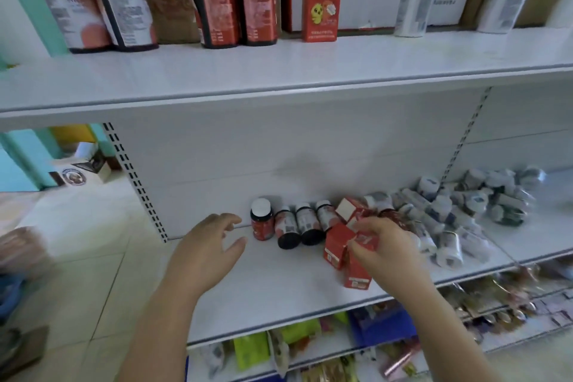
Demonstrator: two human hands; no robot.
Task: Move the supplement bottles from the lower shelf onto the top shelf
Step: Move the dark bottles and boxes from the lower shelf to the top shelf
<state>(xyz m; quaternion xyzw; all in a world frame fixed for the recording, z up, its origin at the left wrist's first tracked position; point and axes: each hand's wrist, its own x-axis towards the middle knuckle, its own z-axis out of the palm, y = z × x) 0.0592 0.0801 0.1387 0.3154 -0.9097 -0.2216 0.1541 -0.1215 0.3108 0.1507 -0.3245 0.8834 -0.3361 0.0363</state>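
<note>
Four large bottles [214, 6], one upright red box [321, 5], four small bottles [262, 222], several tumbled red boxes [336, 246]

Right hand [384, 246] pinches a red box [366, 240]; left hand [207, 246] hovers near bottles [262, 222].

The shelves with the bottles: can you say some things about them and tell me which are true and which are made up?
1. The left hand holds a bottle. False: it is open and holds nothing.
2. Four dark bottles with white caps stand on the top shelf. True.
3. The right hand grips a red box. True.
4. Every small bottle on the lower shelf stands upright. False: one small bottle stands, and three next to it lie on their sides.
</note>
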